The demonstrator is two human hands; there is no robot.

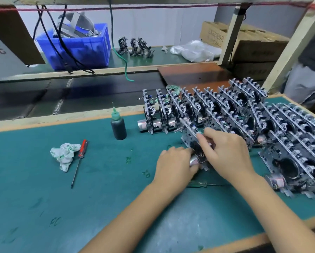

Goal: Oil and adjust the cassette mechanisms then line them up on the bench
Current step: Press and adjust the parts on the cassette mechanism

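Across the near half of the scene lies a green bench mat [43, 179], edged with a pale wooden strip. On its right side stand many cassette mechanisms [262, 114], packed upright in rows that run from the middle of the bench toward the far right, with a nearer group [299, 161] leaning at the right edge. At the far left a blue crate [83, 50] sits on a back shelf, with three more mechanisms [134, 46] to its right, then a crumpled plastic bag [193, 50] and brown cartons [253, 44].

Both hands meet on a single mechanism [191, 141] lying tilted on the mat just in front of the rows. The left hand [175, 165] curls around its lower end, by the small silver motor. The right hand [224, 148] reaches over from the right, its fingers pinching the upper part of the same unit.

Left of the rows, a dark oil bottle [118, 126] with a green nozzle stands upright. Further left, a crumpled white cloth [64, 155] touches a red-handled screwdriver [80, 157]. A green-handled screwdriver [198, 184] lies on the mat between the forearms.
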